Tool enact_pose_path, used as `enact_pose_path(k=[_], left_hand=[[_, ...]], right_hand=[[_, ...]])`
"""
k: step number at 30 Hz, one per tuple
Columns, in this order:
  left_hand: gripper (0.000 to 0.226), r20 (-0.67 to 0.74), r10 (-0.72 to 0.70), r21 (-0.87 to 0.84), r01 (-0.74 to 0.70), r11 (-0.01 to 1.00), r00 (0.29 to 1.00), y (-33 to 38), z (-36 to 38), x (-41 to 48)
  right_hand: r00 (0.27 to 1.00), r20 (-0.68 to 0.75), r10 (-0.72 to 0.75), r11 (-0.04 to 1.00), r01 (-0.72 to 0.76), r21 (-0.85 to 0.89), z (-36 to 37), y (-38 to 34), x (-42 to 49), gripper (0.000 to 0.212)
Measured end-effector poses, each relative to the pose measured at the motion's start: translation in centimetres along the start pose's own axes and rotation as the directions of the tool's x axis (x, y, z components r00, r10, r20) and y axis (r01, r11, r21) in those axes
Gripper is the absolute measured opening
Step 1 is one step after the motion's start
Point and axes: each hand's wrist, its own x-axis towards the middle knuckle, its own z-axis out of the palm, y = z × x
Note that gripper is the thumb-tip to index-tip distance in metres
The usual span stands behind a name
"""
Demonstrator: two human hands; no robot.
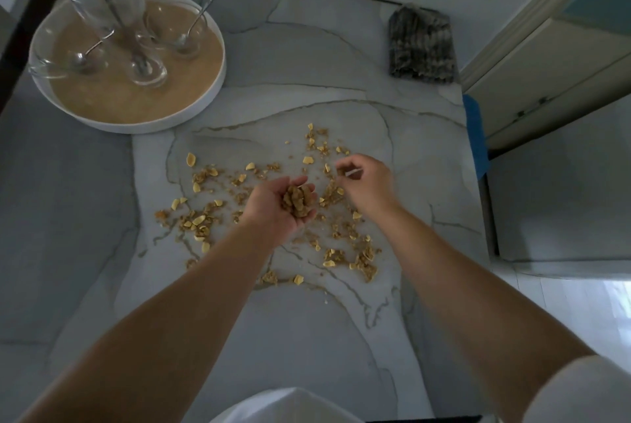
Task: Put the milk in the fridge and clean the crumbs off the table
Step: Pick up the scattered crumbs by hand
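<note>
Over the marble table (239,337), both forearms reach forward. The left hand (281,209) lies palm up, cupped round a heap of crumbs (298,204). Just to its right, the right hand (367,183) hangs low with its fingertips curled into a pinch; blur hides whether anything is between them. More crumbs lie scattered on the table around and beyond both hands. Farther back on the left sits a round tray (191,111) with glass bowls (172,31) and spoons (199,18); at the far right lies a grey cloth (421,45).
</note>
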Motion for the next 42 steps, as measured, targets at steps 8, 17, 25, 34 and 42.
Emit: enact_pose_path(k=[8, 17, 25, 34, 42], left_hand=[[0.032, 0.028, -0.022, 0.004, 0.022, 1.000, 0.999, -1.7, 1.6, -0.1], [0.021, 0.024, 0.020, 0.047, -0.021, 0.999, 1.000, -3.3, -0.4, -1.0], [0.027, 0.029, 0.092, -0.043, -0.090, 0.995, 0.995, -2.7, -3.3, -3.1], [0.030, 0.032, 0.111, 0.037, -0.112, 0.993, 0.993, -3.7, -5.7, -4.6], [0.034, 0.038, 0.054, 0.089, -0.057, 0.994, 0.998, -5.0, -5.0, -4.9]], right_hand=[[0.966, 0.192, -0.171, 0.975, 0.138, 0.172, -0.7, -1.4, -4.1, 0.024], [0.996, 0.044, 0.082, 0.997, -0.082, -0.003, -2.6, 4.8, -6.4, 0.015], [0.992, 0.040, 0.121, 0.942, -0.102, -0.321, -1.2, 7.2, -10.4, 0.030], [0.986, -0.031, 0.165, 0.940, -0.167, -0.298, 0.1, 6.9, -9.7, 0.017], [0.988, 0.035, -0.148, 0.988, 0.147, 0.043, 2.0, -0.8, -12.2, 0.014]])
